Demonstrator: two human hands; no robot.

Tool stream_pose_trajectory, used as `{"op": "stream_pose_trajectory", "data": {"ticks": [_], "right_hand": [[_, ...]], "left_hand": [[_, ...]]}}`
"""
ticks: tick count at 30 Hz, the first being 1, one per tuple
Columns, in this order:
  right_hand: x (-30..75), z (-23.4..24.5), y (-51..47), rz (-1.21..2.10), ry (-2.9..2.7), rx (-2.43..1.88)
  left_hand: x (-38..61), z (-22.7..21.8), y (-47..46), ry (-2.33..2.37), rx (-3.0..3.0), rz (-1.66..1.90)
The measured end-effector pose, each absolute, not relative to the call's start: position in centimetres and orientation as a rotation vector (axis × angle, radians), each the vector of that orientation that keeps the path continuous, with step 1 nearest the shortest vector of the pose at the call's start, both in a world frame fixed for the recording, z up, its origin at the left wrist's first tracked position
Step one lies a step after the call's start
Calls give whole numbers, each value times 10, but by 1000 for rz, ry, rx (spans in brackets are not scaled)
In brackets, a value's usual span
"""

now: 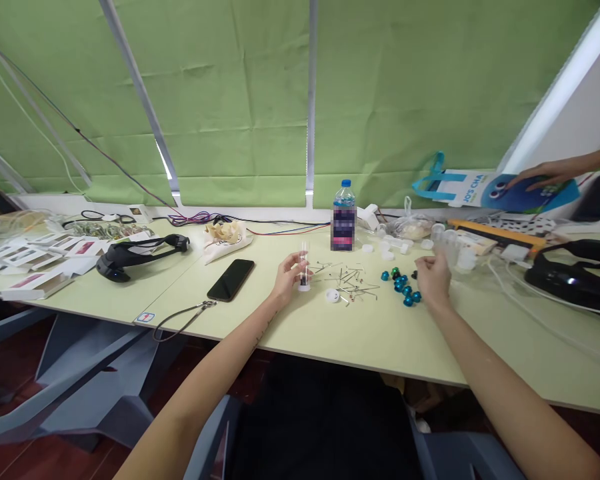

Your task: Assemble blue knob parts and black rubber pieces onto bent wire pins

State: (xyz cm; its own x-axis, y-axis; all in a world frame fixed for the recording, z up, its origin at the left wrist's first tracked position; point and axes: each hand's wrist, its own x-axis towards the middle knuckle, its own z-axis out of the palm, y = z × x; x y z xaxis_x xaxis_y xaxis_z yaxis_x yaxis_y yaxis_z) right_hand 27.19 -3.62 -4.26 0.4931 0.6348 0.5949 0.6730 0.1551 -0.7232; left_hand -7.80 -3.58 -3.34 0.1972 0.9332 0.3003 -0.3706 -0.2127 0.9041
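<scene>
- Tipping the clear tube (305,257) looks like the main risk imo: it's tall + skinny, upright in the L hand (289,280), so a loose grip or a bump near the base could knock it over.
- Loose metal pins (353,283) are scattered just R of that hand, pointing every which way. A careless sweep of the wrist could prob scatter them more or poke a finger.
- Shiny blue balls (407,290) sit right beside the R hand (433,277), on its L side. They're round, so a nudge from the knuckles might send a few rolling toward the near edge of the table (380,340).
- White cap (333,295) lies flat just R of the L hand, near the pins; easy to flick away by accident, I'd guess.
- L hand: thumb + fingers curled round the tube, w/ dark bits showing low inside it. Can't tell if the top's covered.
- R hand: fingers bent in, palm down-ish. Small dark thing (415,275) right at the fingertips, but idk if it's pinched or just lying there; too small + blurry to say.
</scene>
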Motion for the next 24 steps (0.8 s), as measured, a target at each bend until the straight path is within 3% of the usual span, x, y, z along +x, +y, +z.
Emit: {"op": "stream_pose_trajectory", "data": {"ticks": [10, 24], "right_hand": [[249, -39, -44, -227, -1899, -1457], [249, -42, -43, -286, -2107, -1544]], "left_hand": [[-78, -34, -36, 629, 1246, 1347], [-78, -37, -35, 594, 1245, 1328]]}}
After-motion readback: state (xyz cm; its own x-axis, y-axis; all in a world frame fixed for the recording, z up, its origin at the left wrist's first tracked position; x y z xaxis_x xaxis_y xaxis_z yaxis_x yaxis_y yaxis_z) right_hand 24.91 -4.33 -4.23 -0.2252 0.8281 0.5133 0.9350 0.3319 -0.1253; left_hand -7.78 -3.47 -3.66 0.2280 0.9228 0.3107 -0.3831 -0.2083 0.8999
